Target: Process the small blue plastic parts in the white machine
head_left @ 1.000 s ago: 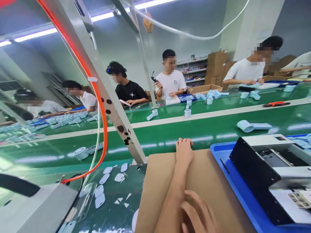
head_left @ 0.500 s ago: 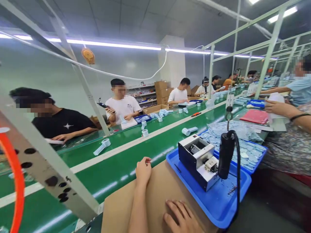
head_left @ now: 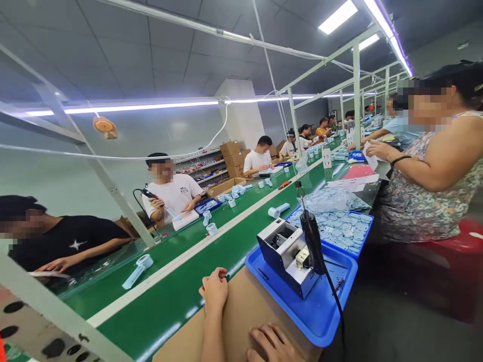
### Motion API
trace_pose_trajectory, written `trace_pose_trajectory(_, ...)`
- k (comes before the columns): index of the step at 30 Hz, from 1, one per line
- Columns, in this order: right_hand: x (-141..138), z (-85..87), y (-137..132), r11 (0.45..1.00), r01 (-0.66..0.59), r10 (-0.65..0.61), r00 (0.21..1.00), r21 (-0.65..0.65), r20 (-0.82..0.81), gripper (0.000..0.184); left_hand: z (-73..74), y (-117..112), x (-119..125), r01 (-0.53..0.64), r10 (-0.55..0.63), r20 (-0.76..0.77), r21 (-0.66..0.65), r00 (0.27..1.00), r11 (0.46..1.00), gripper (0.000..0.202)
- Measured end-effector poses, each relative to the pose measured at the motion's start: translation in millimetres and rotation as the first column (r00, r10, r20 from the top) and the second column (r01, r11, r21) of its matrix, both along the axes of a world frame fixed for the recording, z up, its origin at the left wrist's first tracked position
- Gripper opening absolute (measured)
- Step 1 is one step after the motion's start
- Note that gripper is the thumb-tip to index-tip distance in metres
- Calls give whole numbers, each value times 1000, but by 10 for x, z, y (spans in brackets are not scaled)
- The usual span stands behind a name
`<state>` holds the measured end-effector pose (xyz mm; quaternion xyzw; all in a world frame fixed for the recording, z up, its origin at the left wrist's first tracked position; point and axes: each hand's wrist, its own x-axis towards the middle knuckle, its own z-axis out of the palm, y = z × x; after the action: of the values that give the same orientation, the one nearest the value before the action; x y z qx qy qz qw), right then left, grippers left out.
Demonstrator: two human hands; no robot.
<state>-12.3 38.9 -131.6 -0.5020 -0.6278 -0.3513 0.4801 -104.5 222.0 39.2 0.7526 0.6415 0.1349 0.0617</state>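
My left hand (head_left: 215, 290) rests at the belt-side edge of a brown cardboard sheet (head_left: 241, 306), its fingers curled in and nothing visible in them. Lower down, my right hand (head_left: 269, 343) lies on the cardboard with fingers spread, holding nothing. Beside it is a blue tray (head_left: 320, 322) carrying a black-and-white screw feeder (head_left: 283, 256) and a few small loose parts. A black electric screwdriver (head_left: 311, 239) hangs over the tray, its cable running down. Neither hand touches the tool.
A green conveyor belt (head_left: 181, 286) carries light-blue handled parts (head_left: 138, 271). Behind the feeder, another blue tray (head_left: 364, 240) holds many pale-blue pieces under a plastic bag (head_left: 332, 199). Metal frame posts (head_left: 56, 311) stand at left. Co-workers sit along both sides; one (head_left: 433, 156) handles white card.
The view has turned right, showing more of the co-worker there, and the scene has shifted left. Both my hands stay on the cardboard. The hanging screwdriver now tilts.
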Motion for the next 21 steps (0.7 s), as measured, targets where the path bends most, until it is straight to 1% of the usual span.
trace_pose_trajectory(4, -11, 48, -15, 999, -27, 28, 998, -24, 49, 24, 3, -26, 28, -14, 18, -86, 50, 996, 999, 31)
trace_pose_trajectory(8, 27, 122, -100, 998, -55, 56, 997, -35, 44, 23, -53, -54, 55, -11, 29, -168, 111, 985, 994, 31)
trace_pose_trajectory(10, 44, 156, -191, 992, -102, 104, 994, -72, 31, 29, -104, -77, 60, 23, 6, -201, 141, 980, 990, 32)
trace_pose_trajectory(12, 54, 184, -272, 977, -166, 168, 986, -131, 6, 41, -156, -99, 55, 56, -18, -231, 158, 973, 986, 31)
trace_pose_trajectory(14, 51, 200, -294, 961, -223, 220, 975, -166, -35, 48, -188, -111, 46, 62, -18, -256, 166, 967, 984, 29)
trace_pose_trajectory(16, 39, 201, -255, 951, -267, 259, 963, -158, -70, 45, -185, -117, 42, 44, 4, -272, 171, 962, 984, 30)
trace_pose_trajectory(18, 64, 187, -224, 937, -333, 328, 943, -107, -63, 37, -151, -131, 53, 12, 38, -276, 179, 960, 984, 30)
trace_pose_trajectory(20, 198, 157, -302, 898, -430, 429, 903, -97, -24, 32, -107, -150, 76, -26, 76, -267, 187, 961, 982, 30)
trace_pose_trajectory(21, 322, 145, -403, 870, -477, 479, 878, -121, -14, 32, -90, -155, 88, -45, 94, -260, 188, 961, 981, 30)
